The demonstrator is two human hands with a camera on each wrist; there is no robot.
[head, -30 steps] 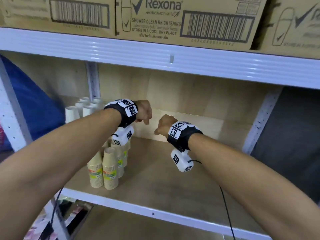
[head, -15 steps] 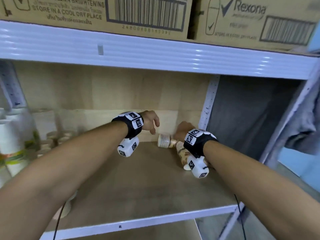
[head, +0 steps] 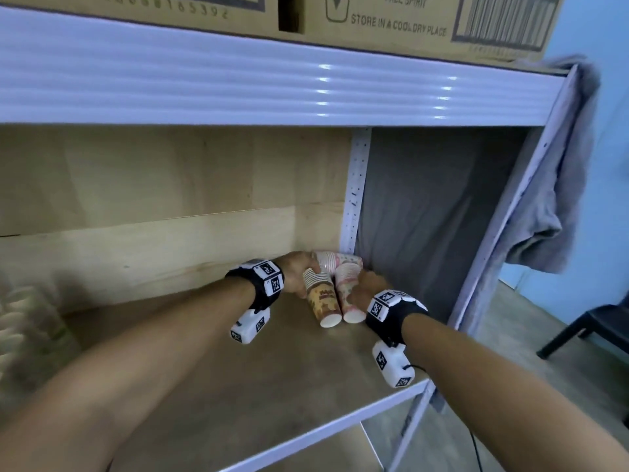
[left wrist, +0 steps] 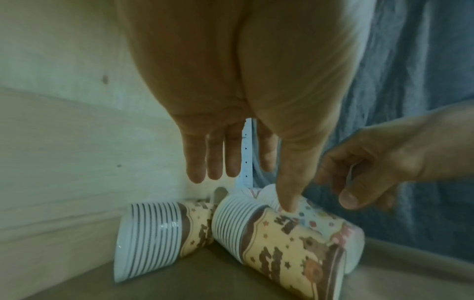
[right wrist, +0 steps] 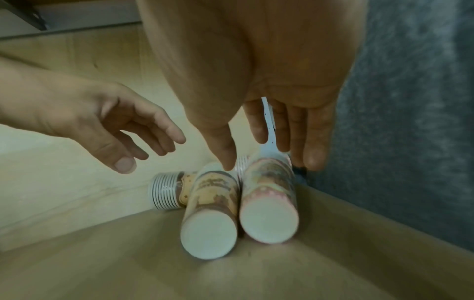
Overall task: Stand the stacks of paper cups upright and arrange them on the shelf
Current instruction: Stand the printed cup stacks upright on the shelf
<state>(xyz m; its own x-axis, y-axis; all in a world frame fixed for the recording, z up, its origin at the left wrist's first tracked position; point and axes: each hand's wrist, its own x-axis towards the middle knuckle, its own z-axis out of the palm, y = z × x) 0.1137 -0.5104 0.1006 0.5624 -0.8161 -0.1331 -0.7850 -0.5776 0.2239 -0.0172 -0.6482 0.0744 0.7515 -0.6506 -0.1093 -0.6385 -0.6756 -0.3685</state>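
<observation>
Several stacks of paper cups lie on their sides in the right rear corner of the wooden shelf [head: 211,386]. A brown patterned stack [head: 323,303] [left wrist: 287,249] [right wrist: 212,207] and a pink stack [head: 349,296] [right wrist: 269,199] lie side by side, bases toward me. A third stack [left wrist: 153,237] [right wrist: 166,190] lies against the back board, and another [head: 332,260] lies behind them. My left hand [head: 308,274] [left wrist: 251,190] hovers with straight fingers, thumb touching the brown stack. My right hand [head: 360,284] [right wrist: 269,162] straddles the pink stack, fingers extended, holding nothing.
Blurred upright cup stacks [head: 30,321] stand at the far left of the shelf. Cardboard boxes [head: 408,22] sit on the shelf above. A white perforated post [head: 354,199] and grey cloth [head: 435,216] close the right side. A dark chair [head: 595,325] stands on the floor.
The view has swung right from the upright stacks to the shelf's right corner. Both hands have moved forward and down onto the lying stacks, and their fingers have opened.
</observation>
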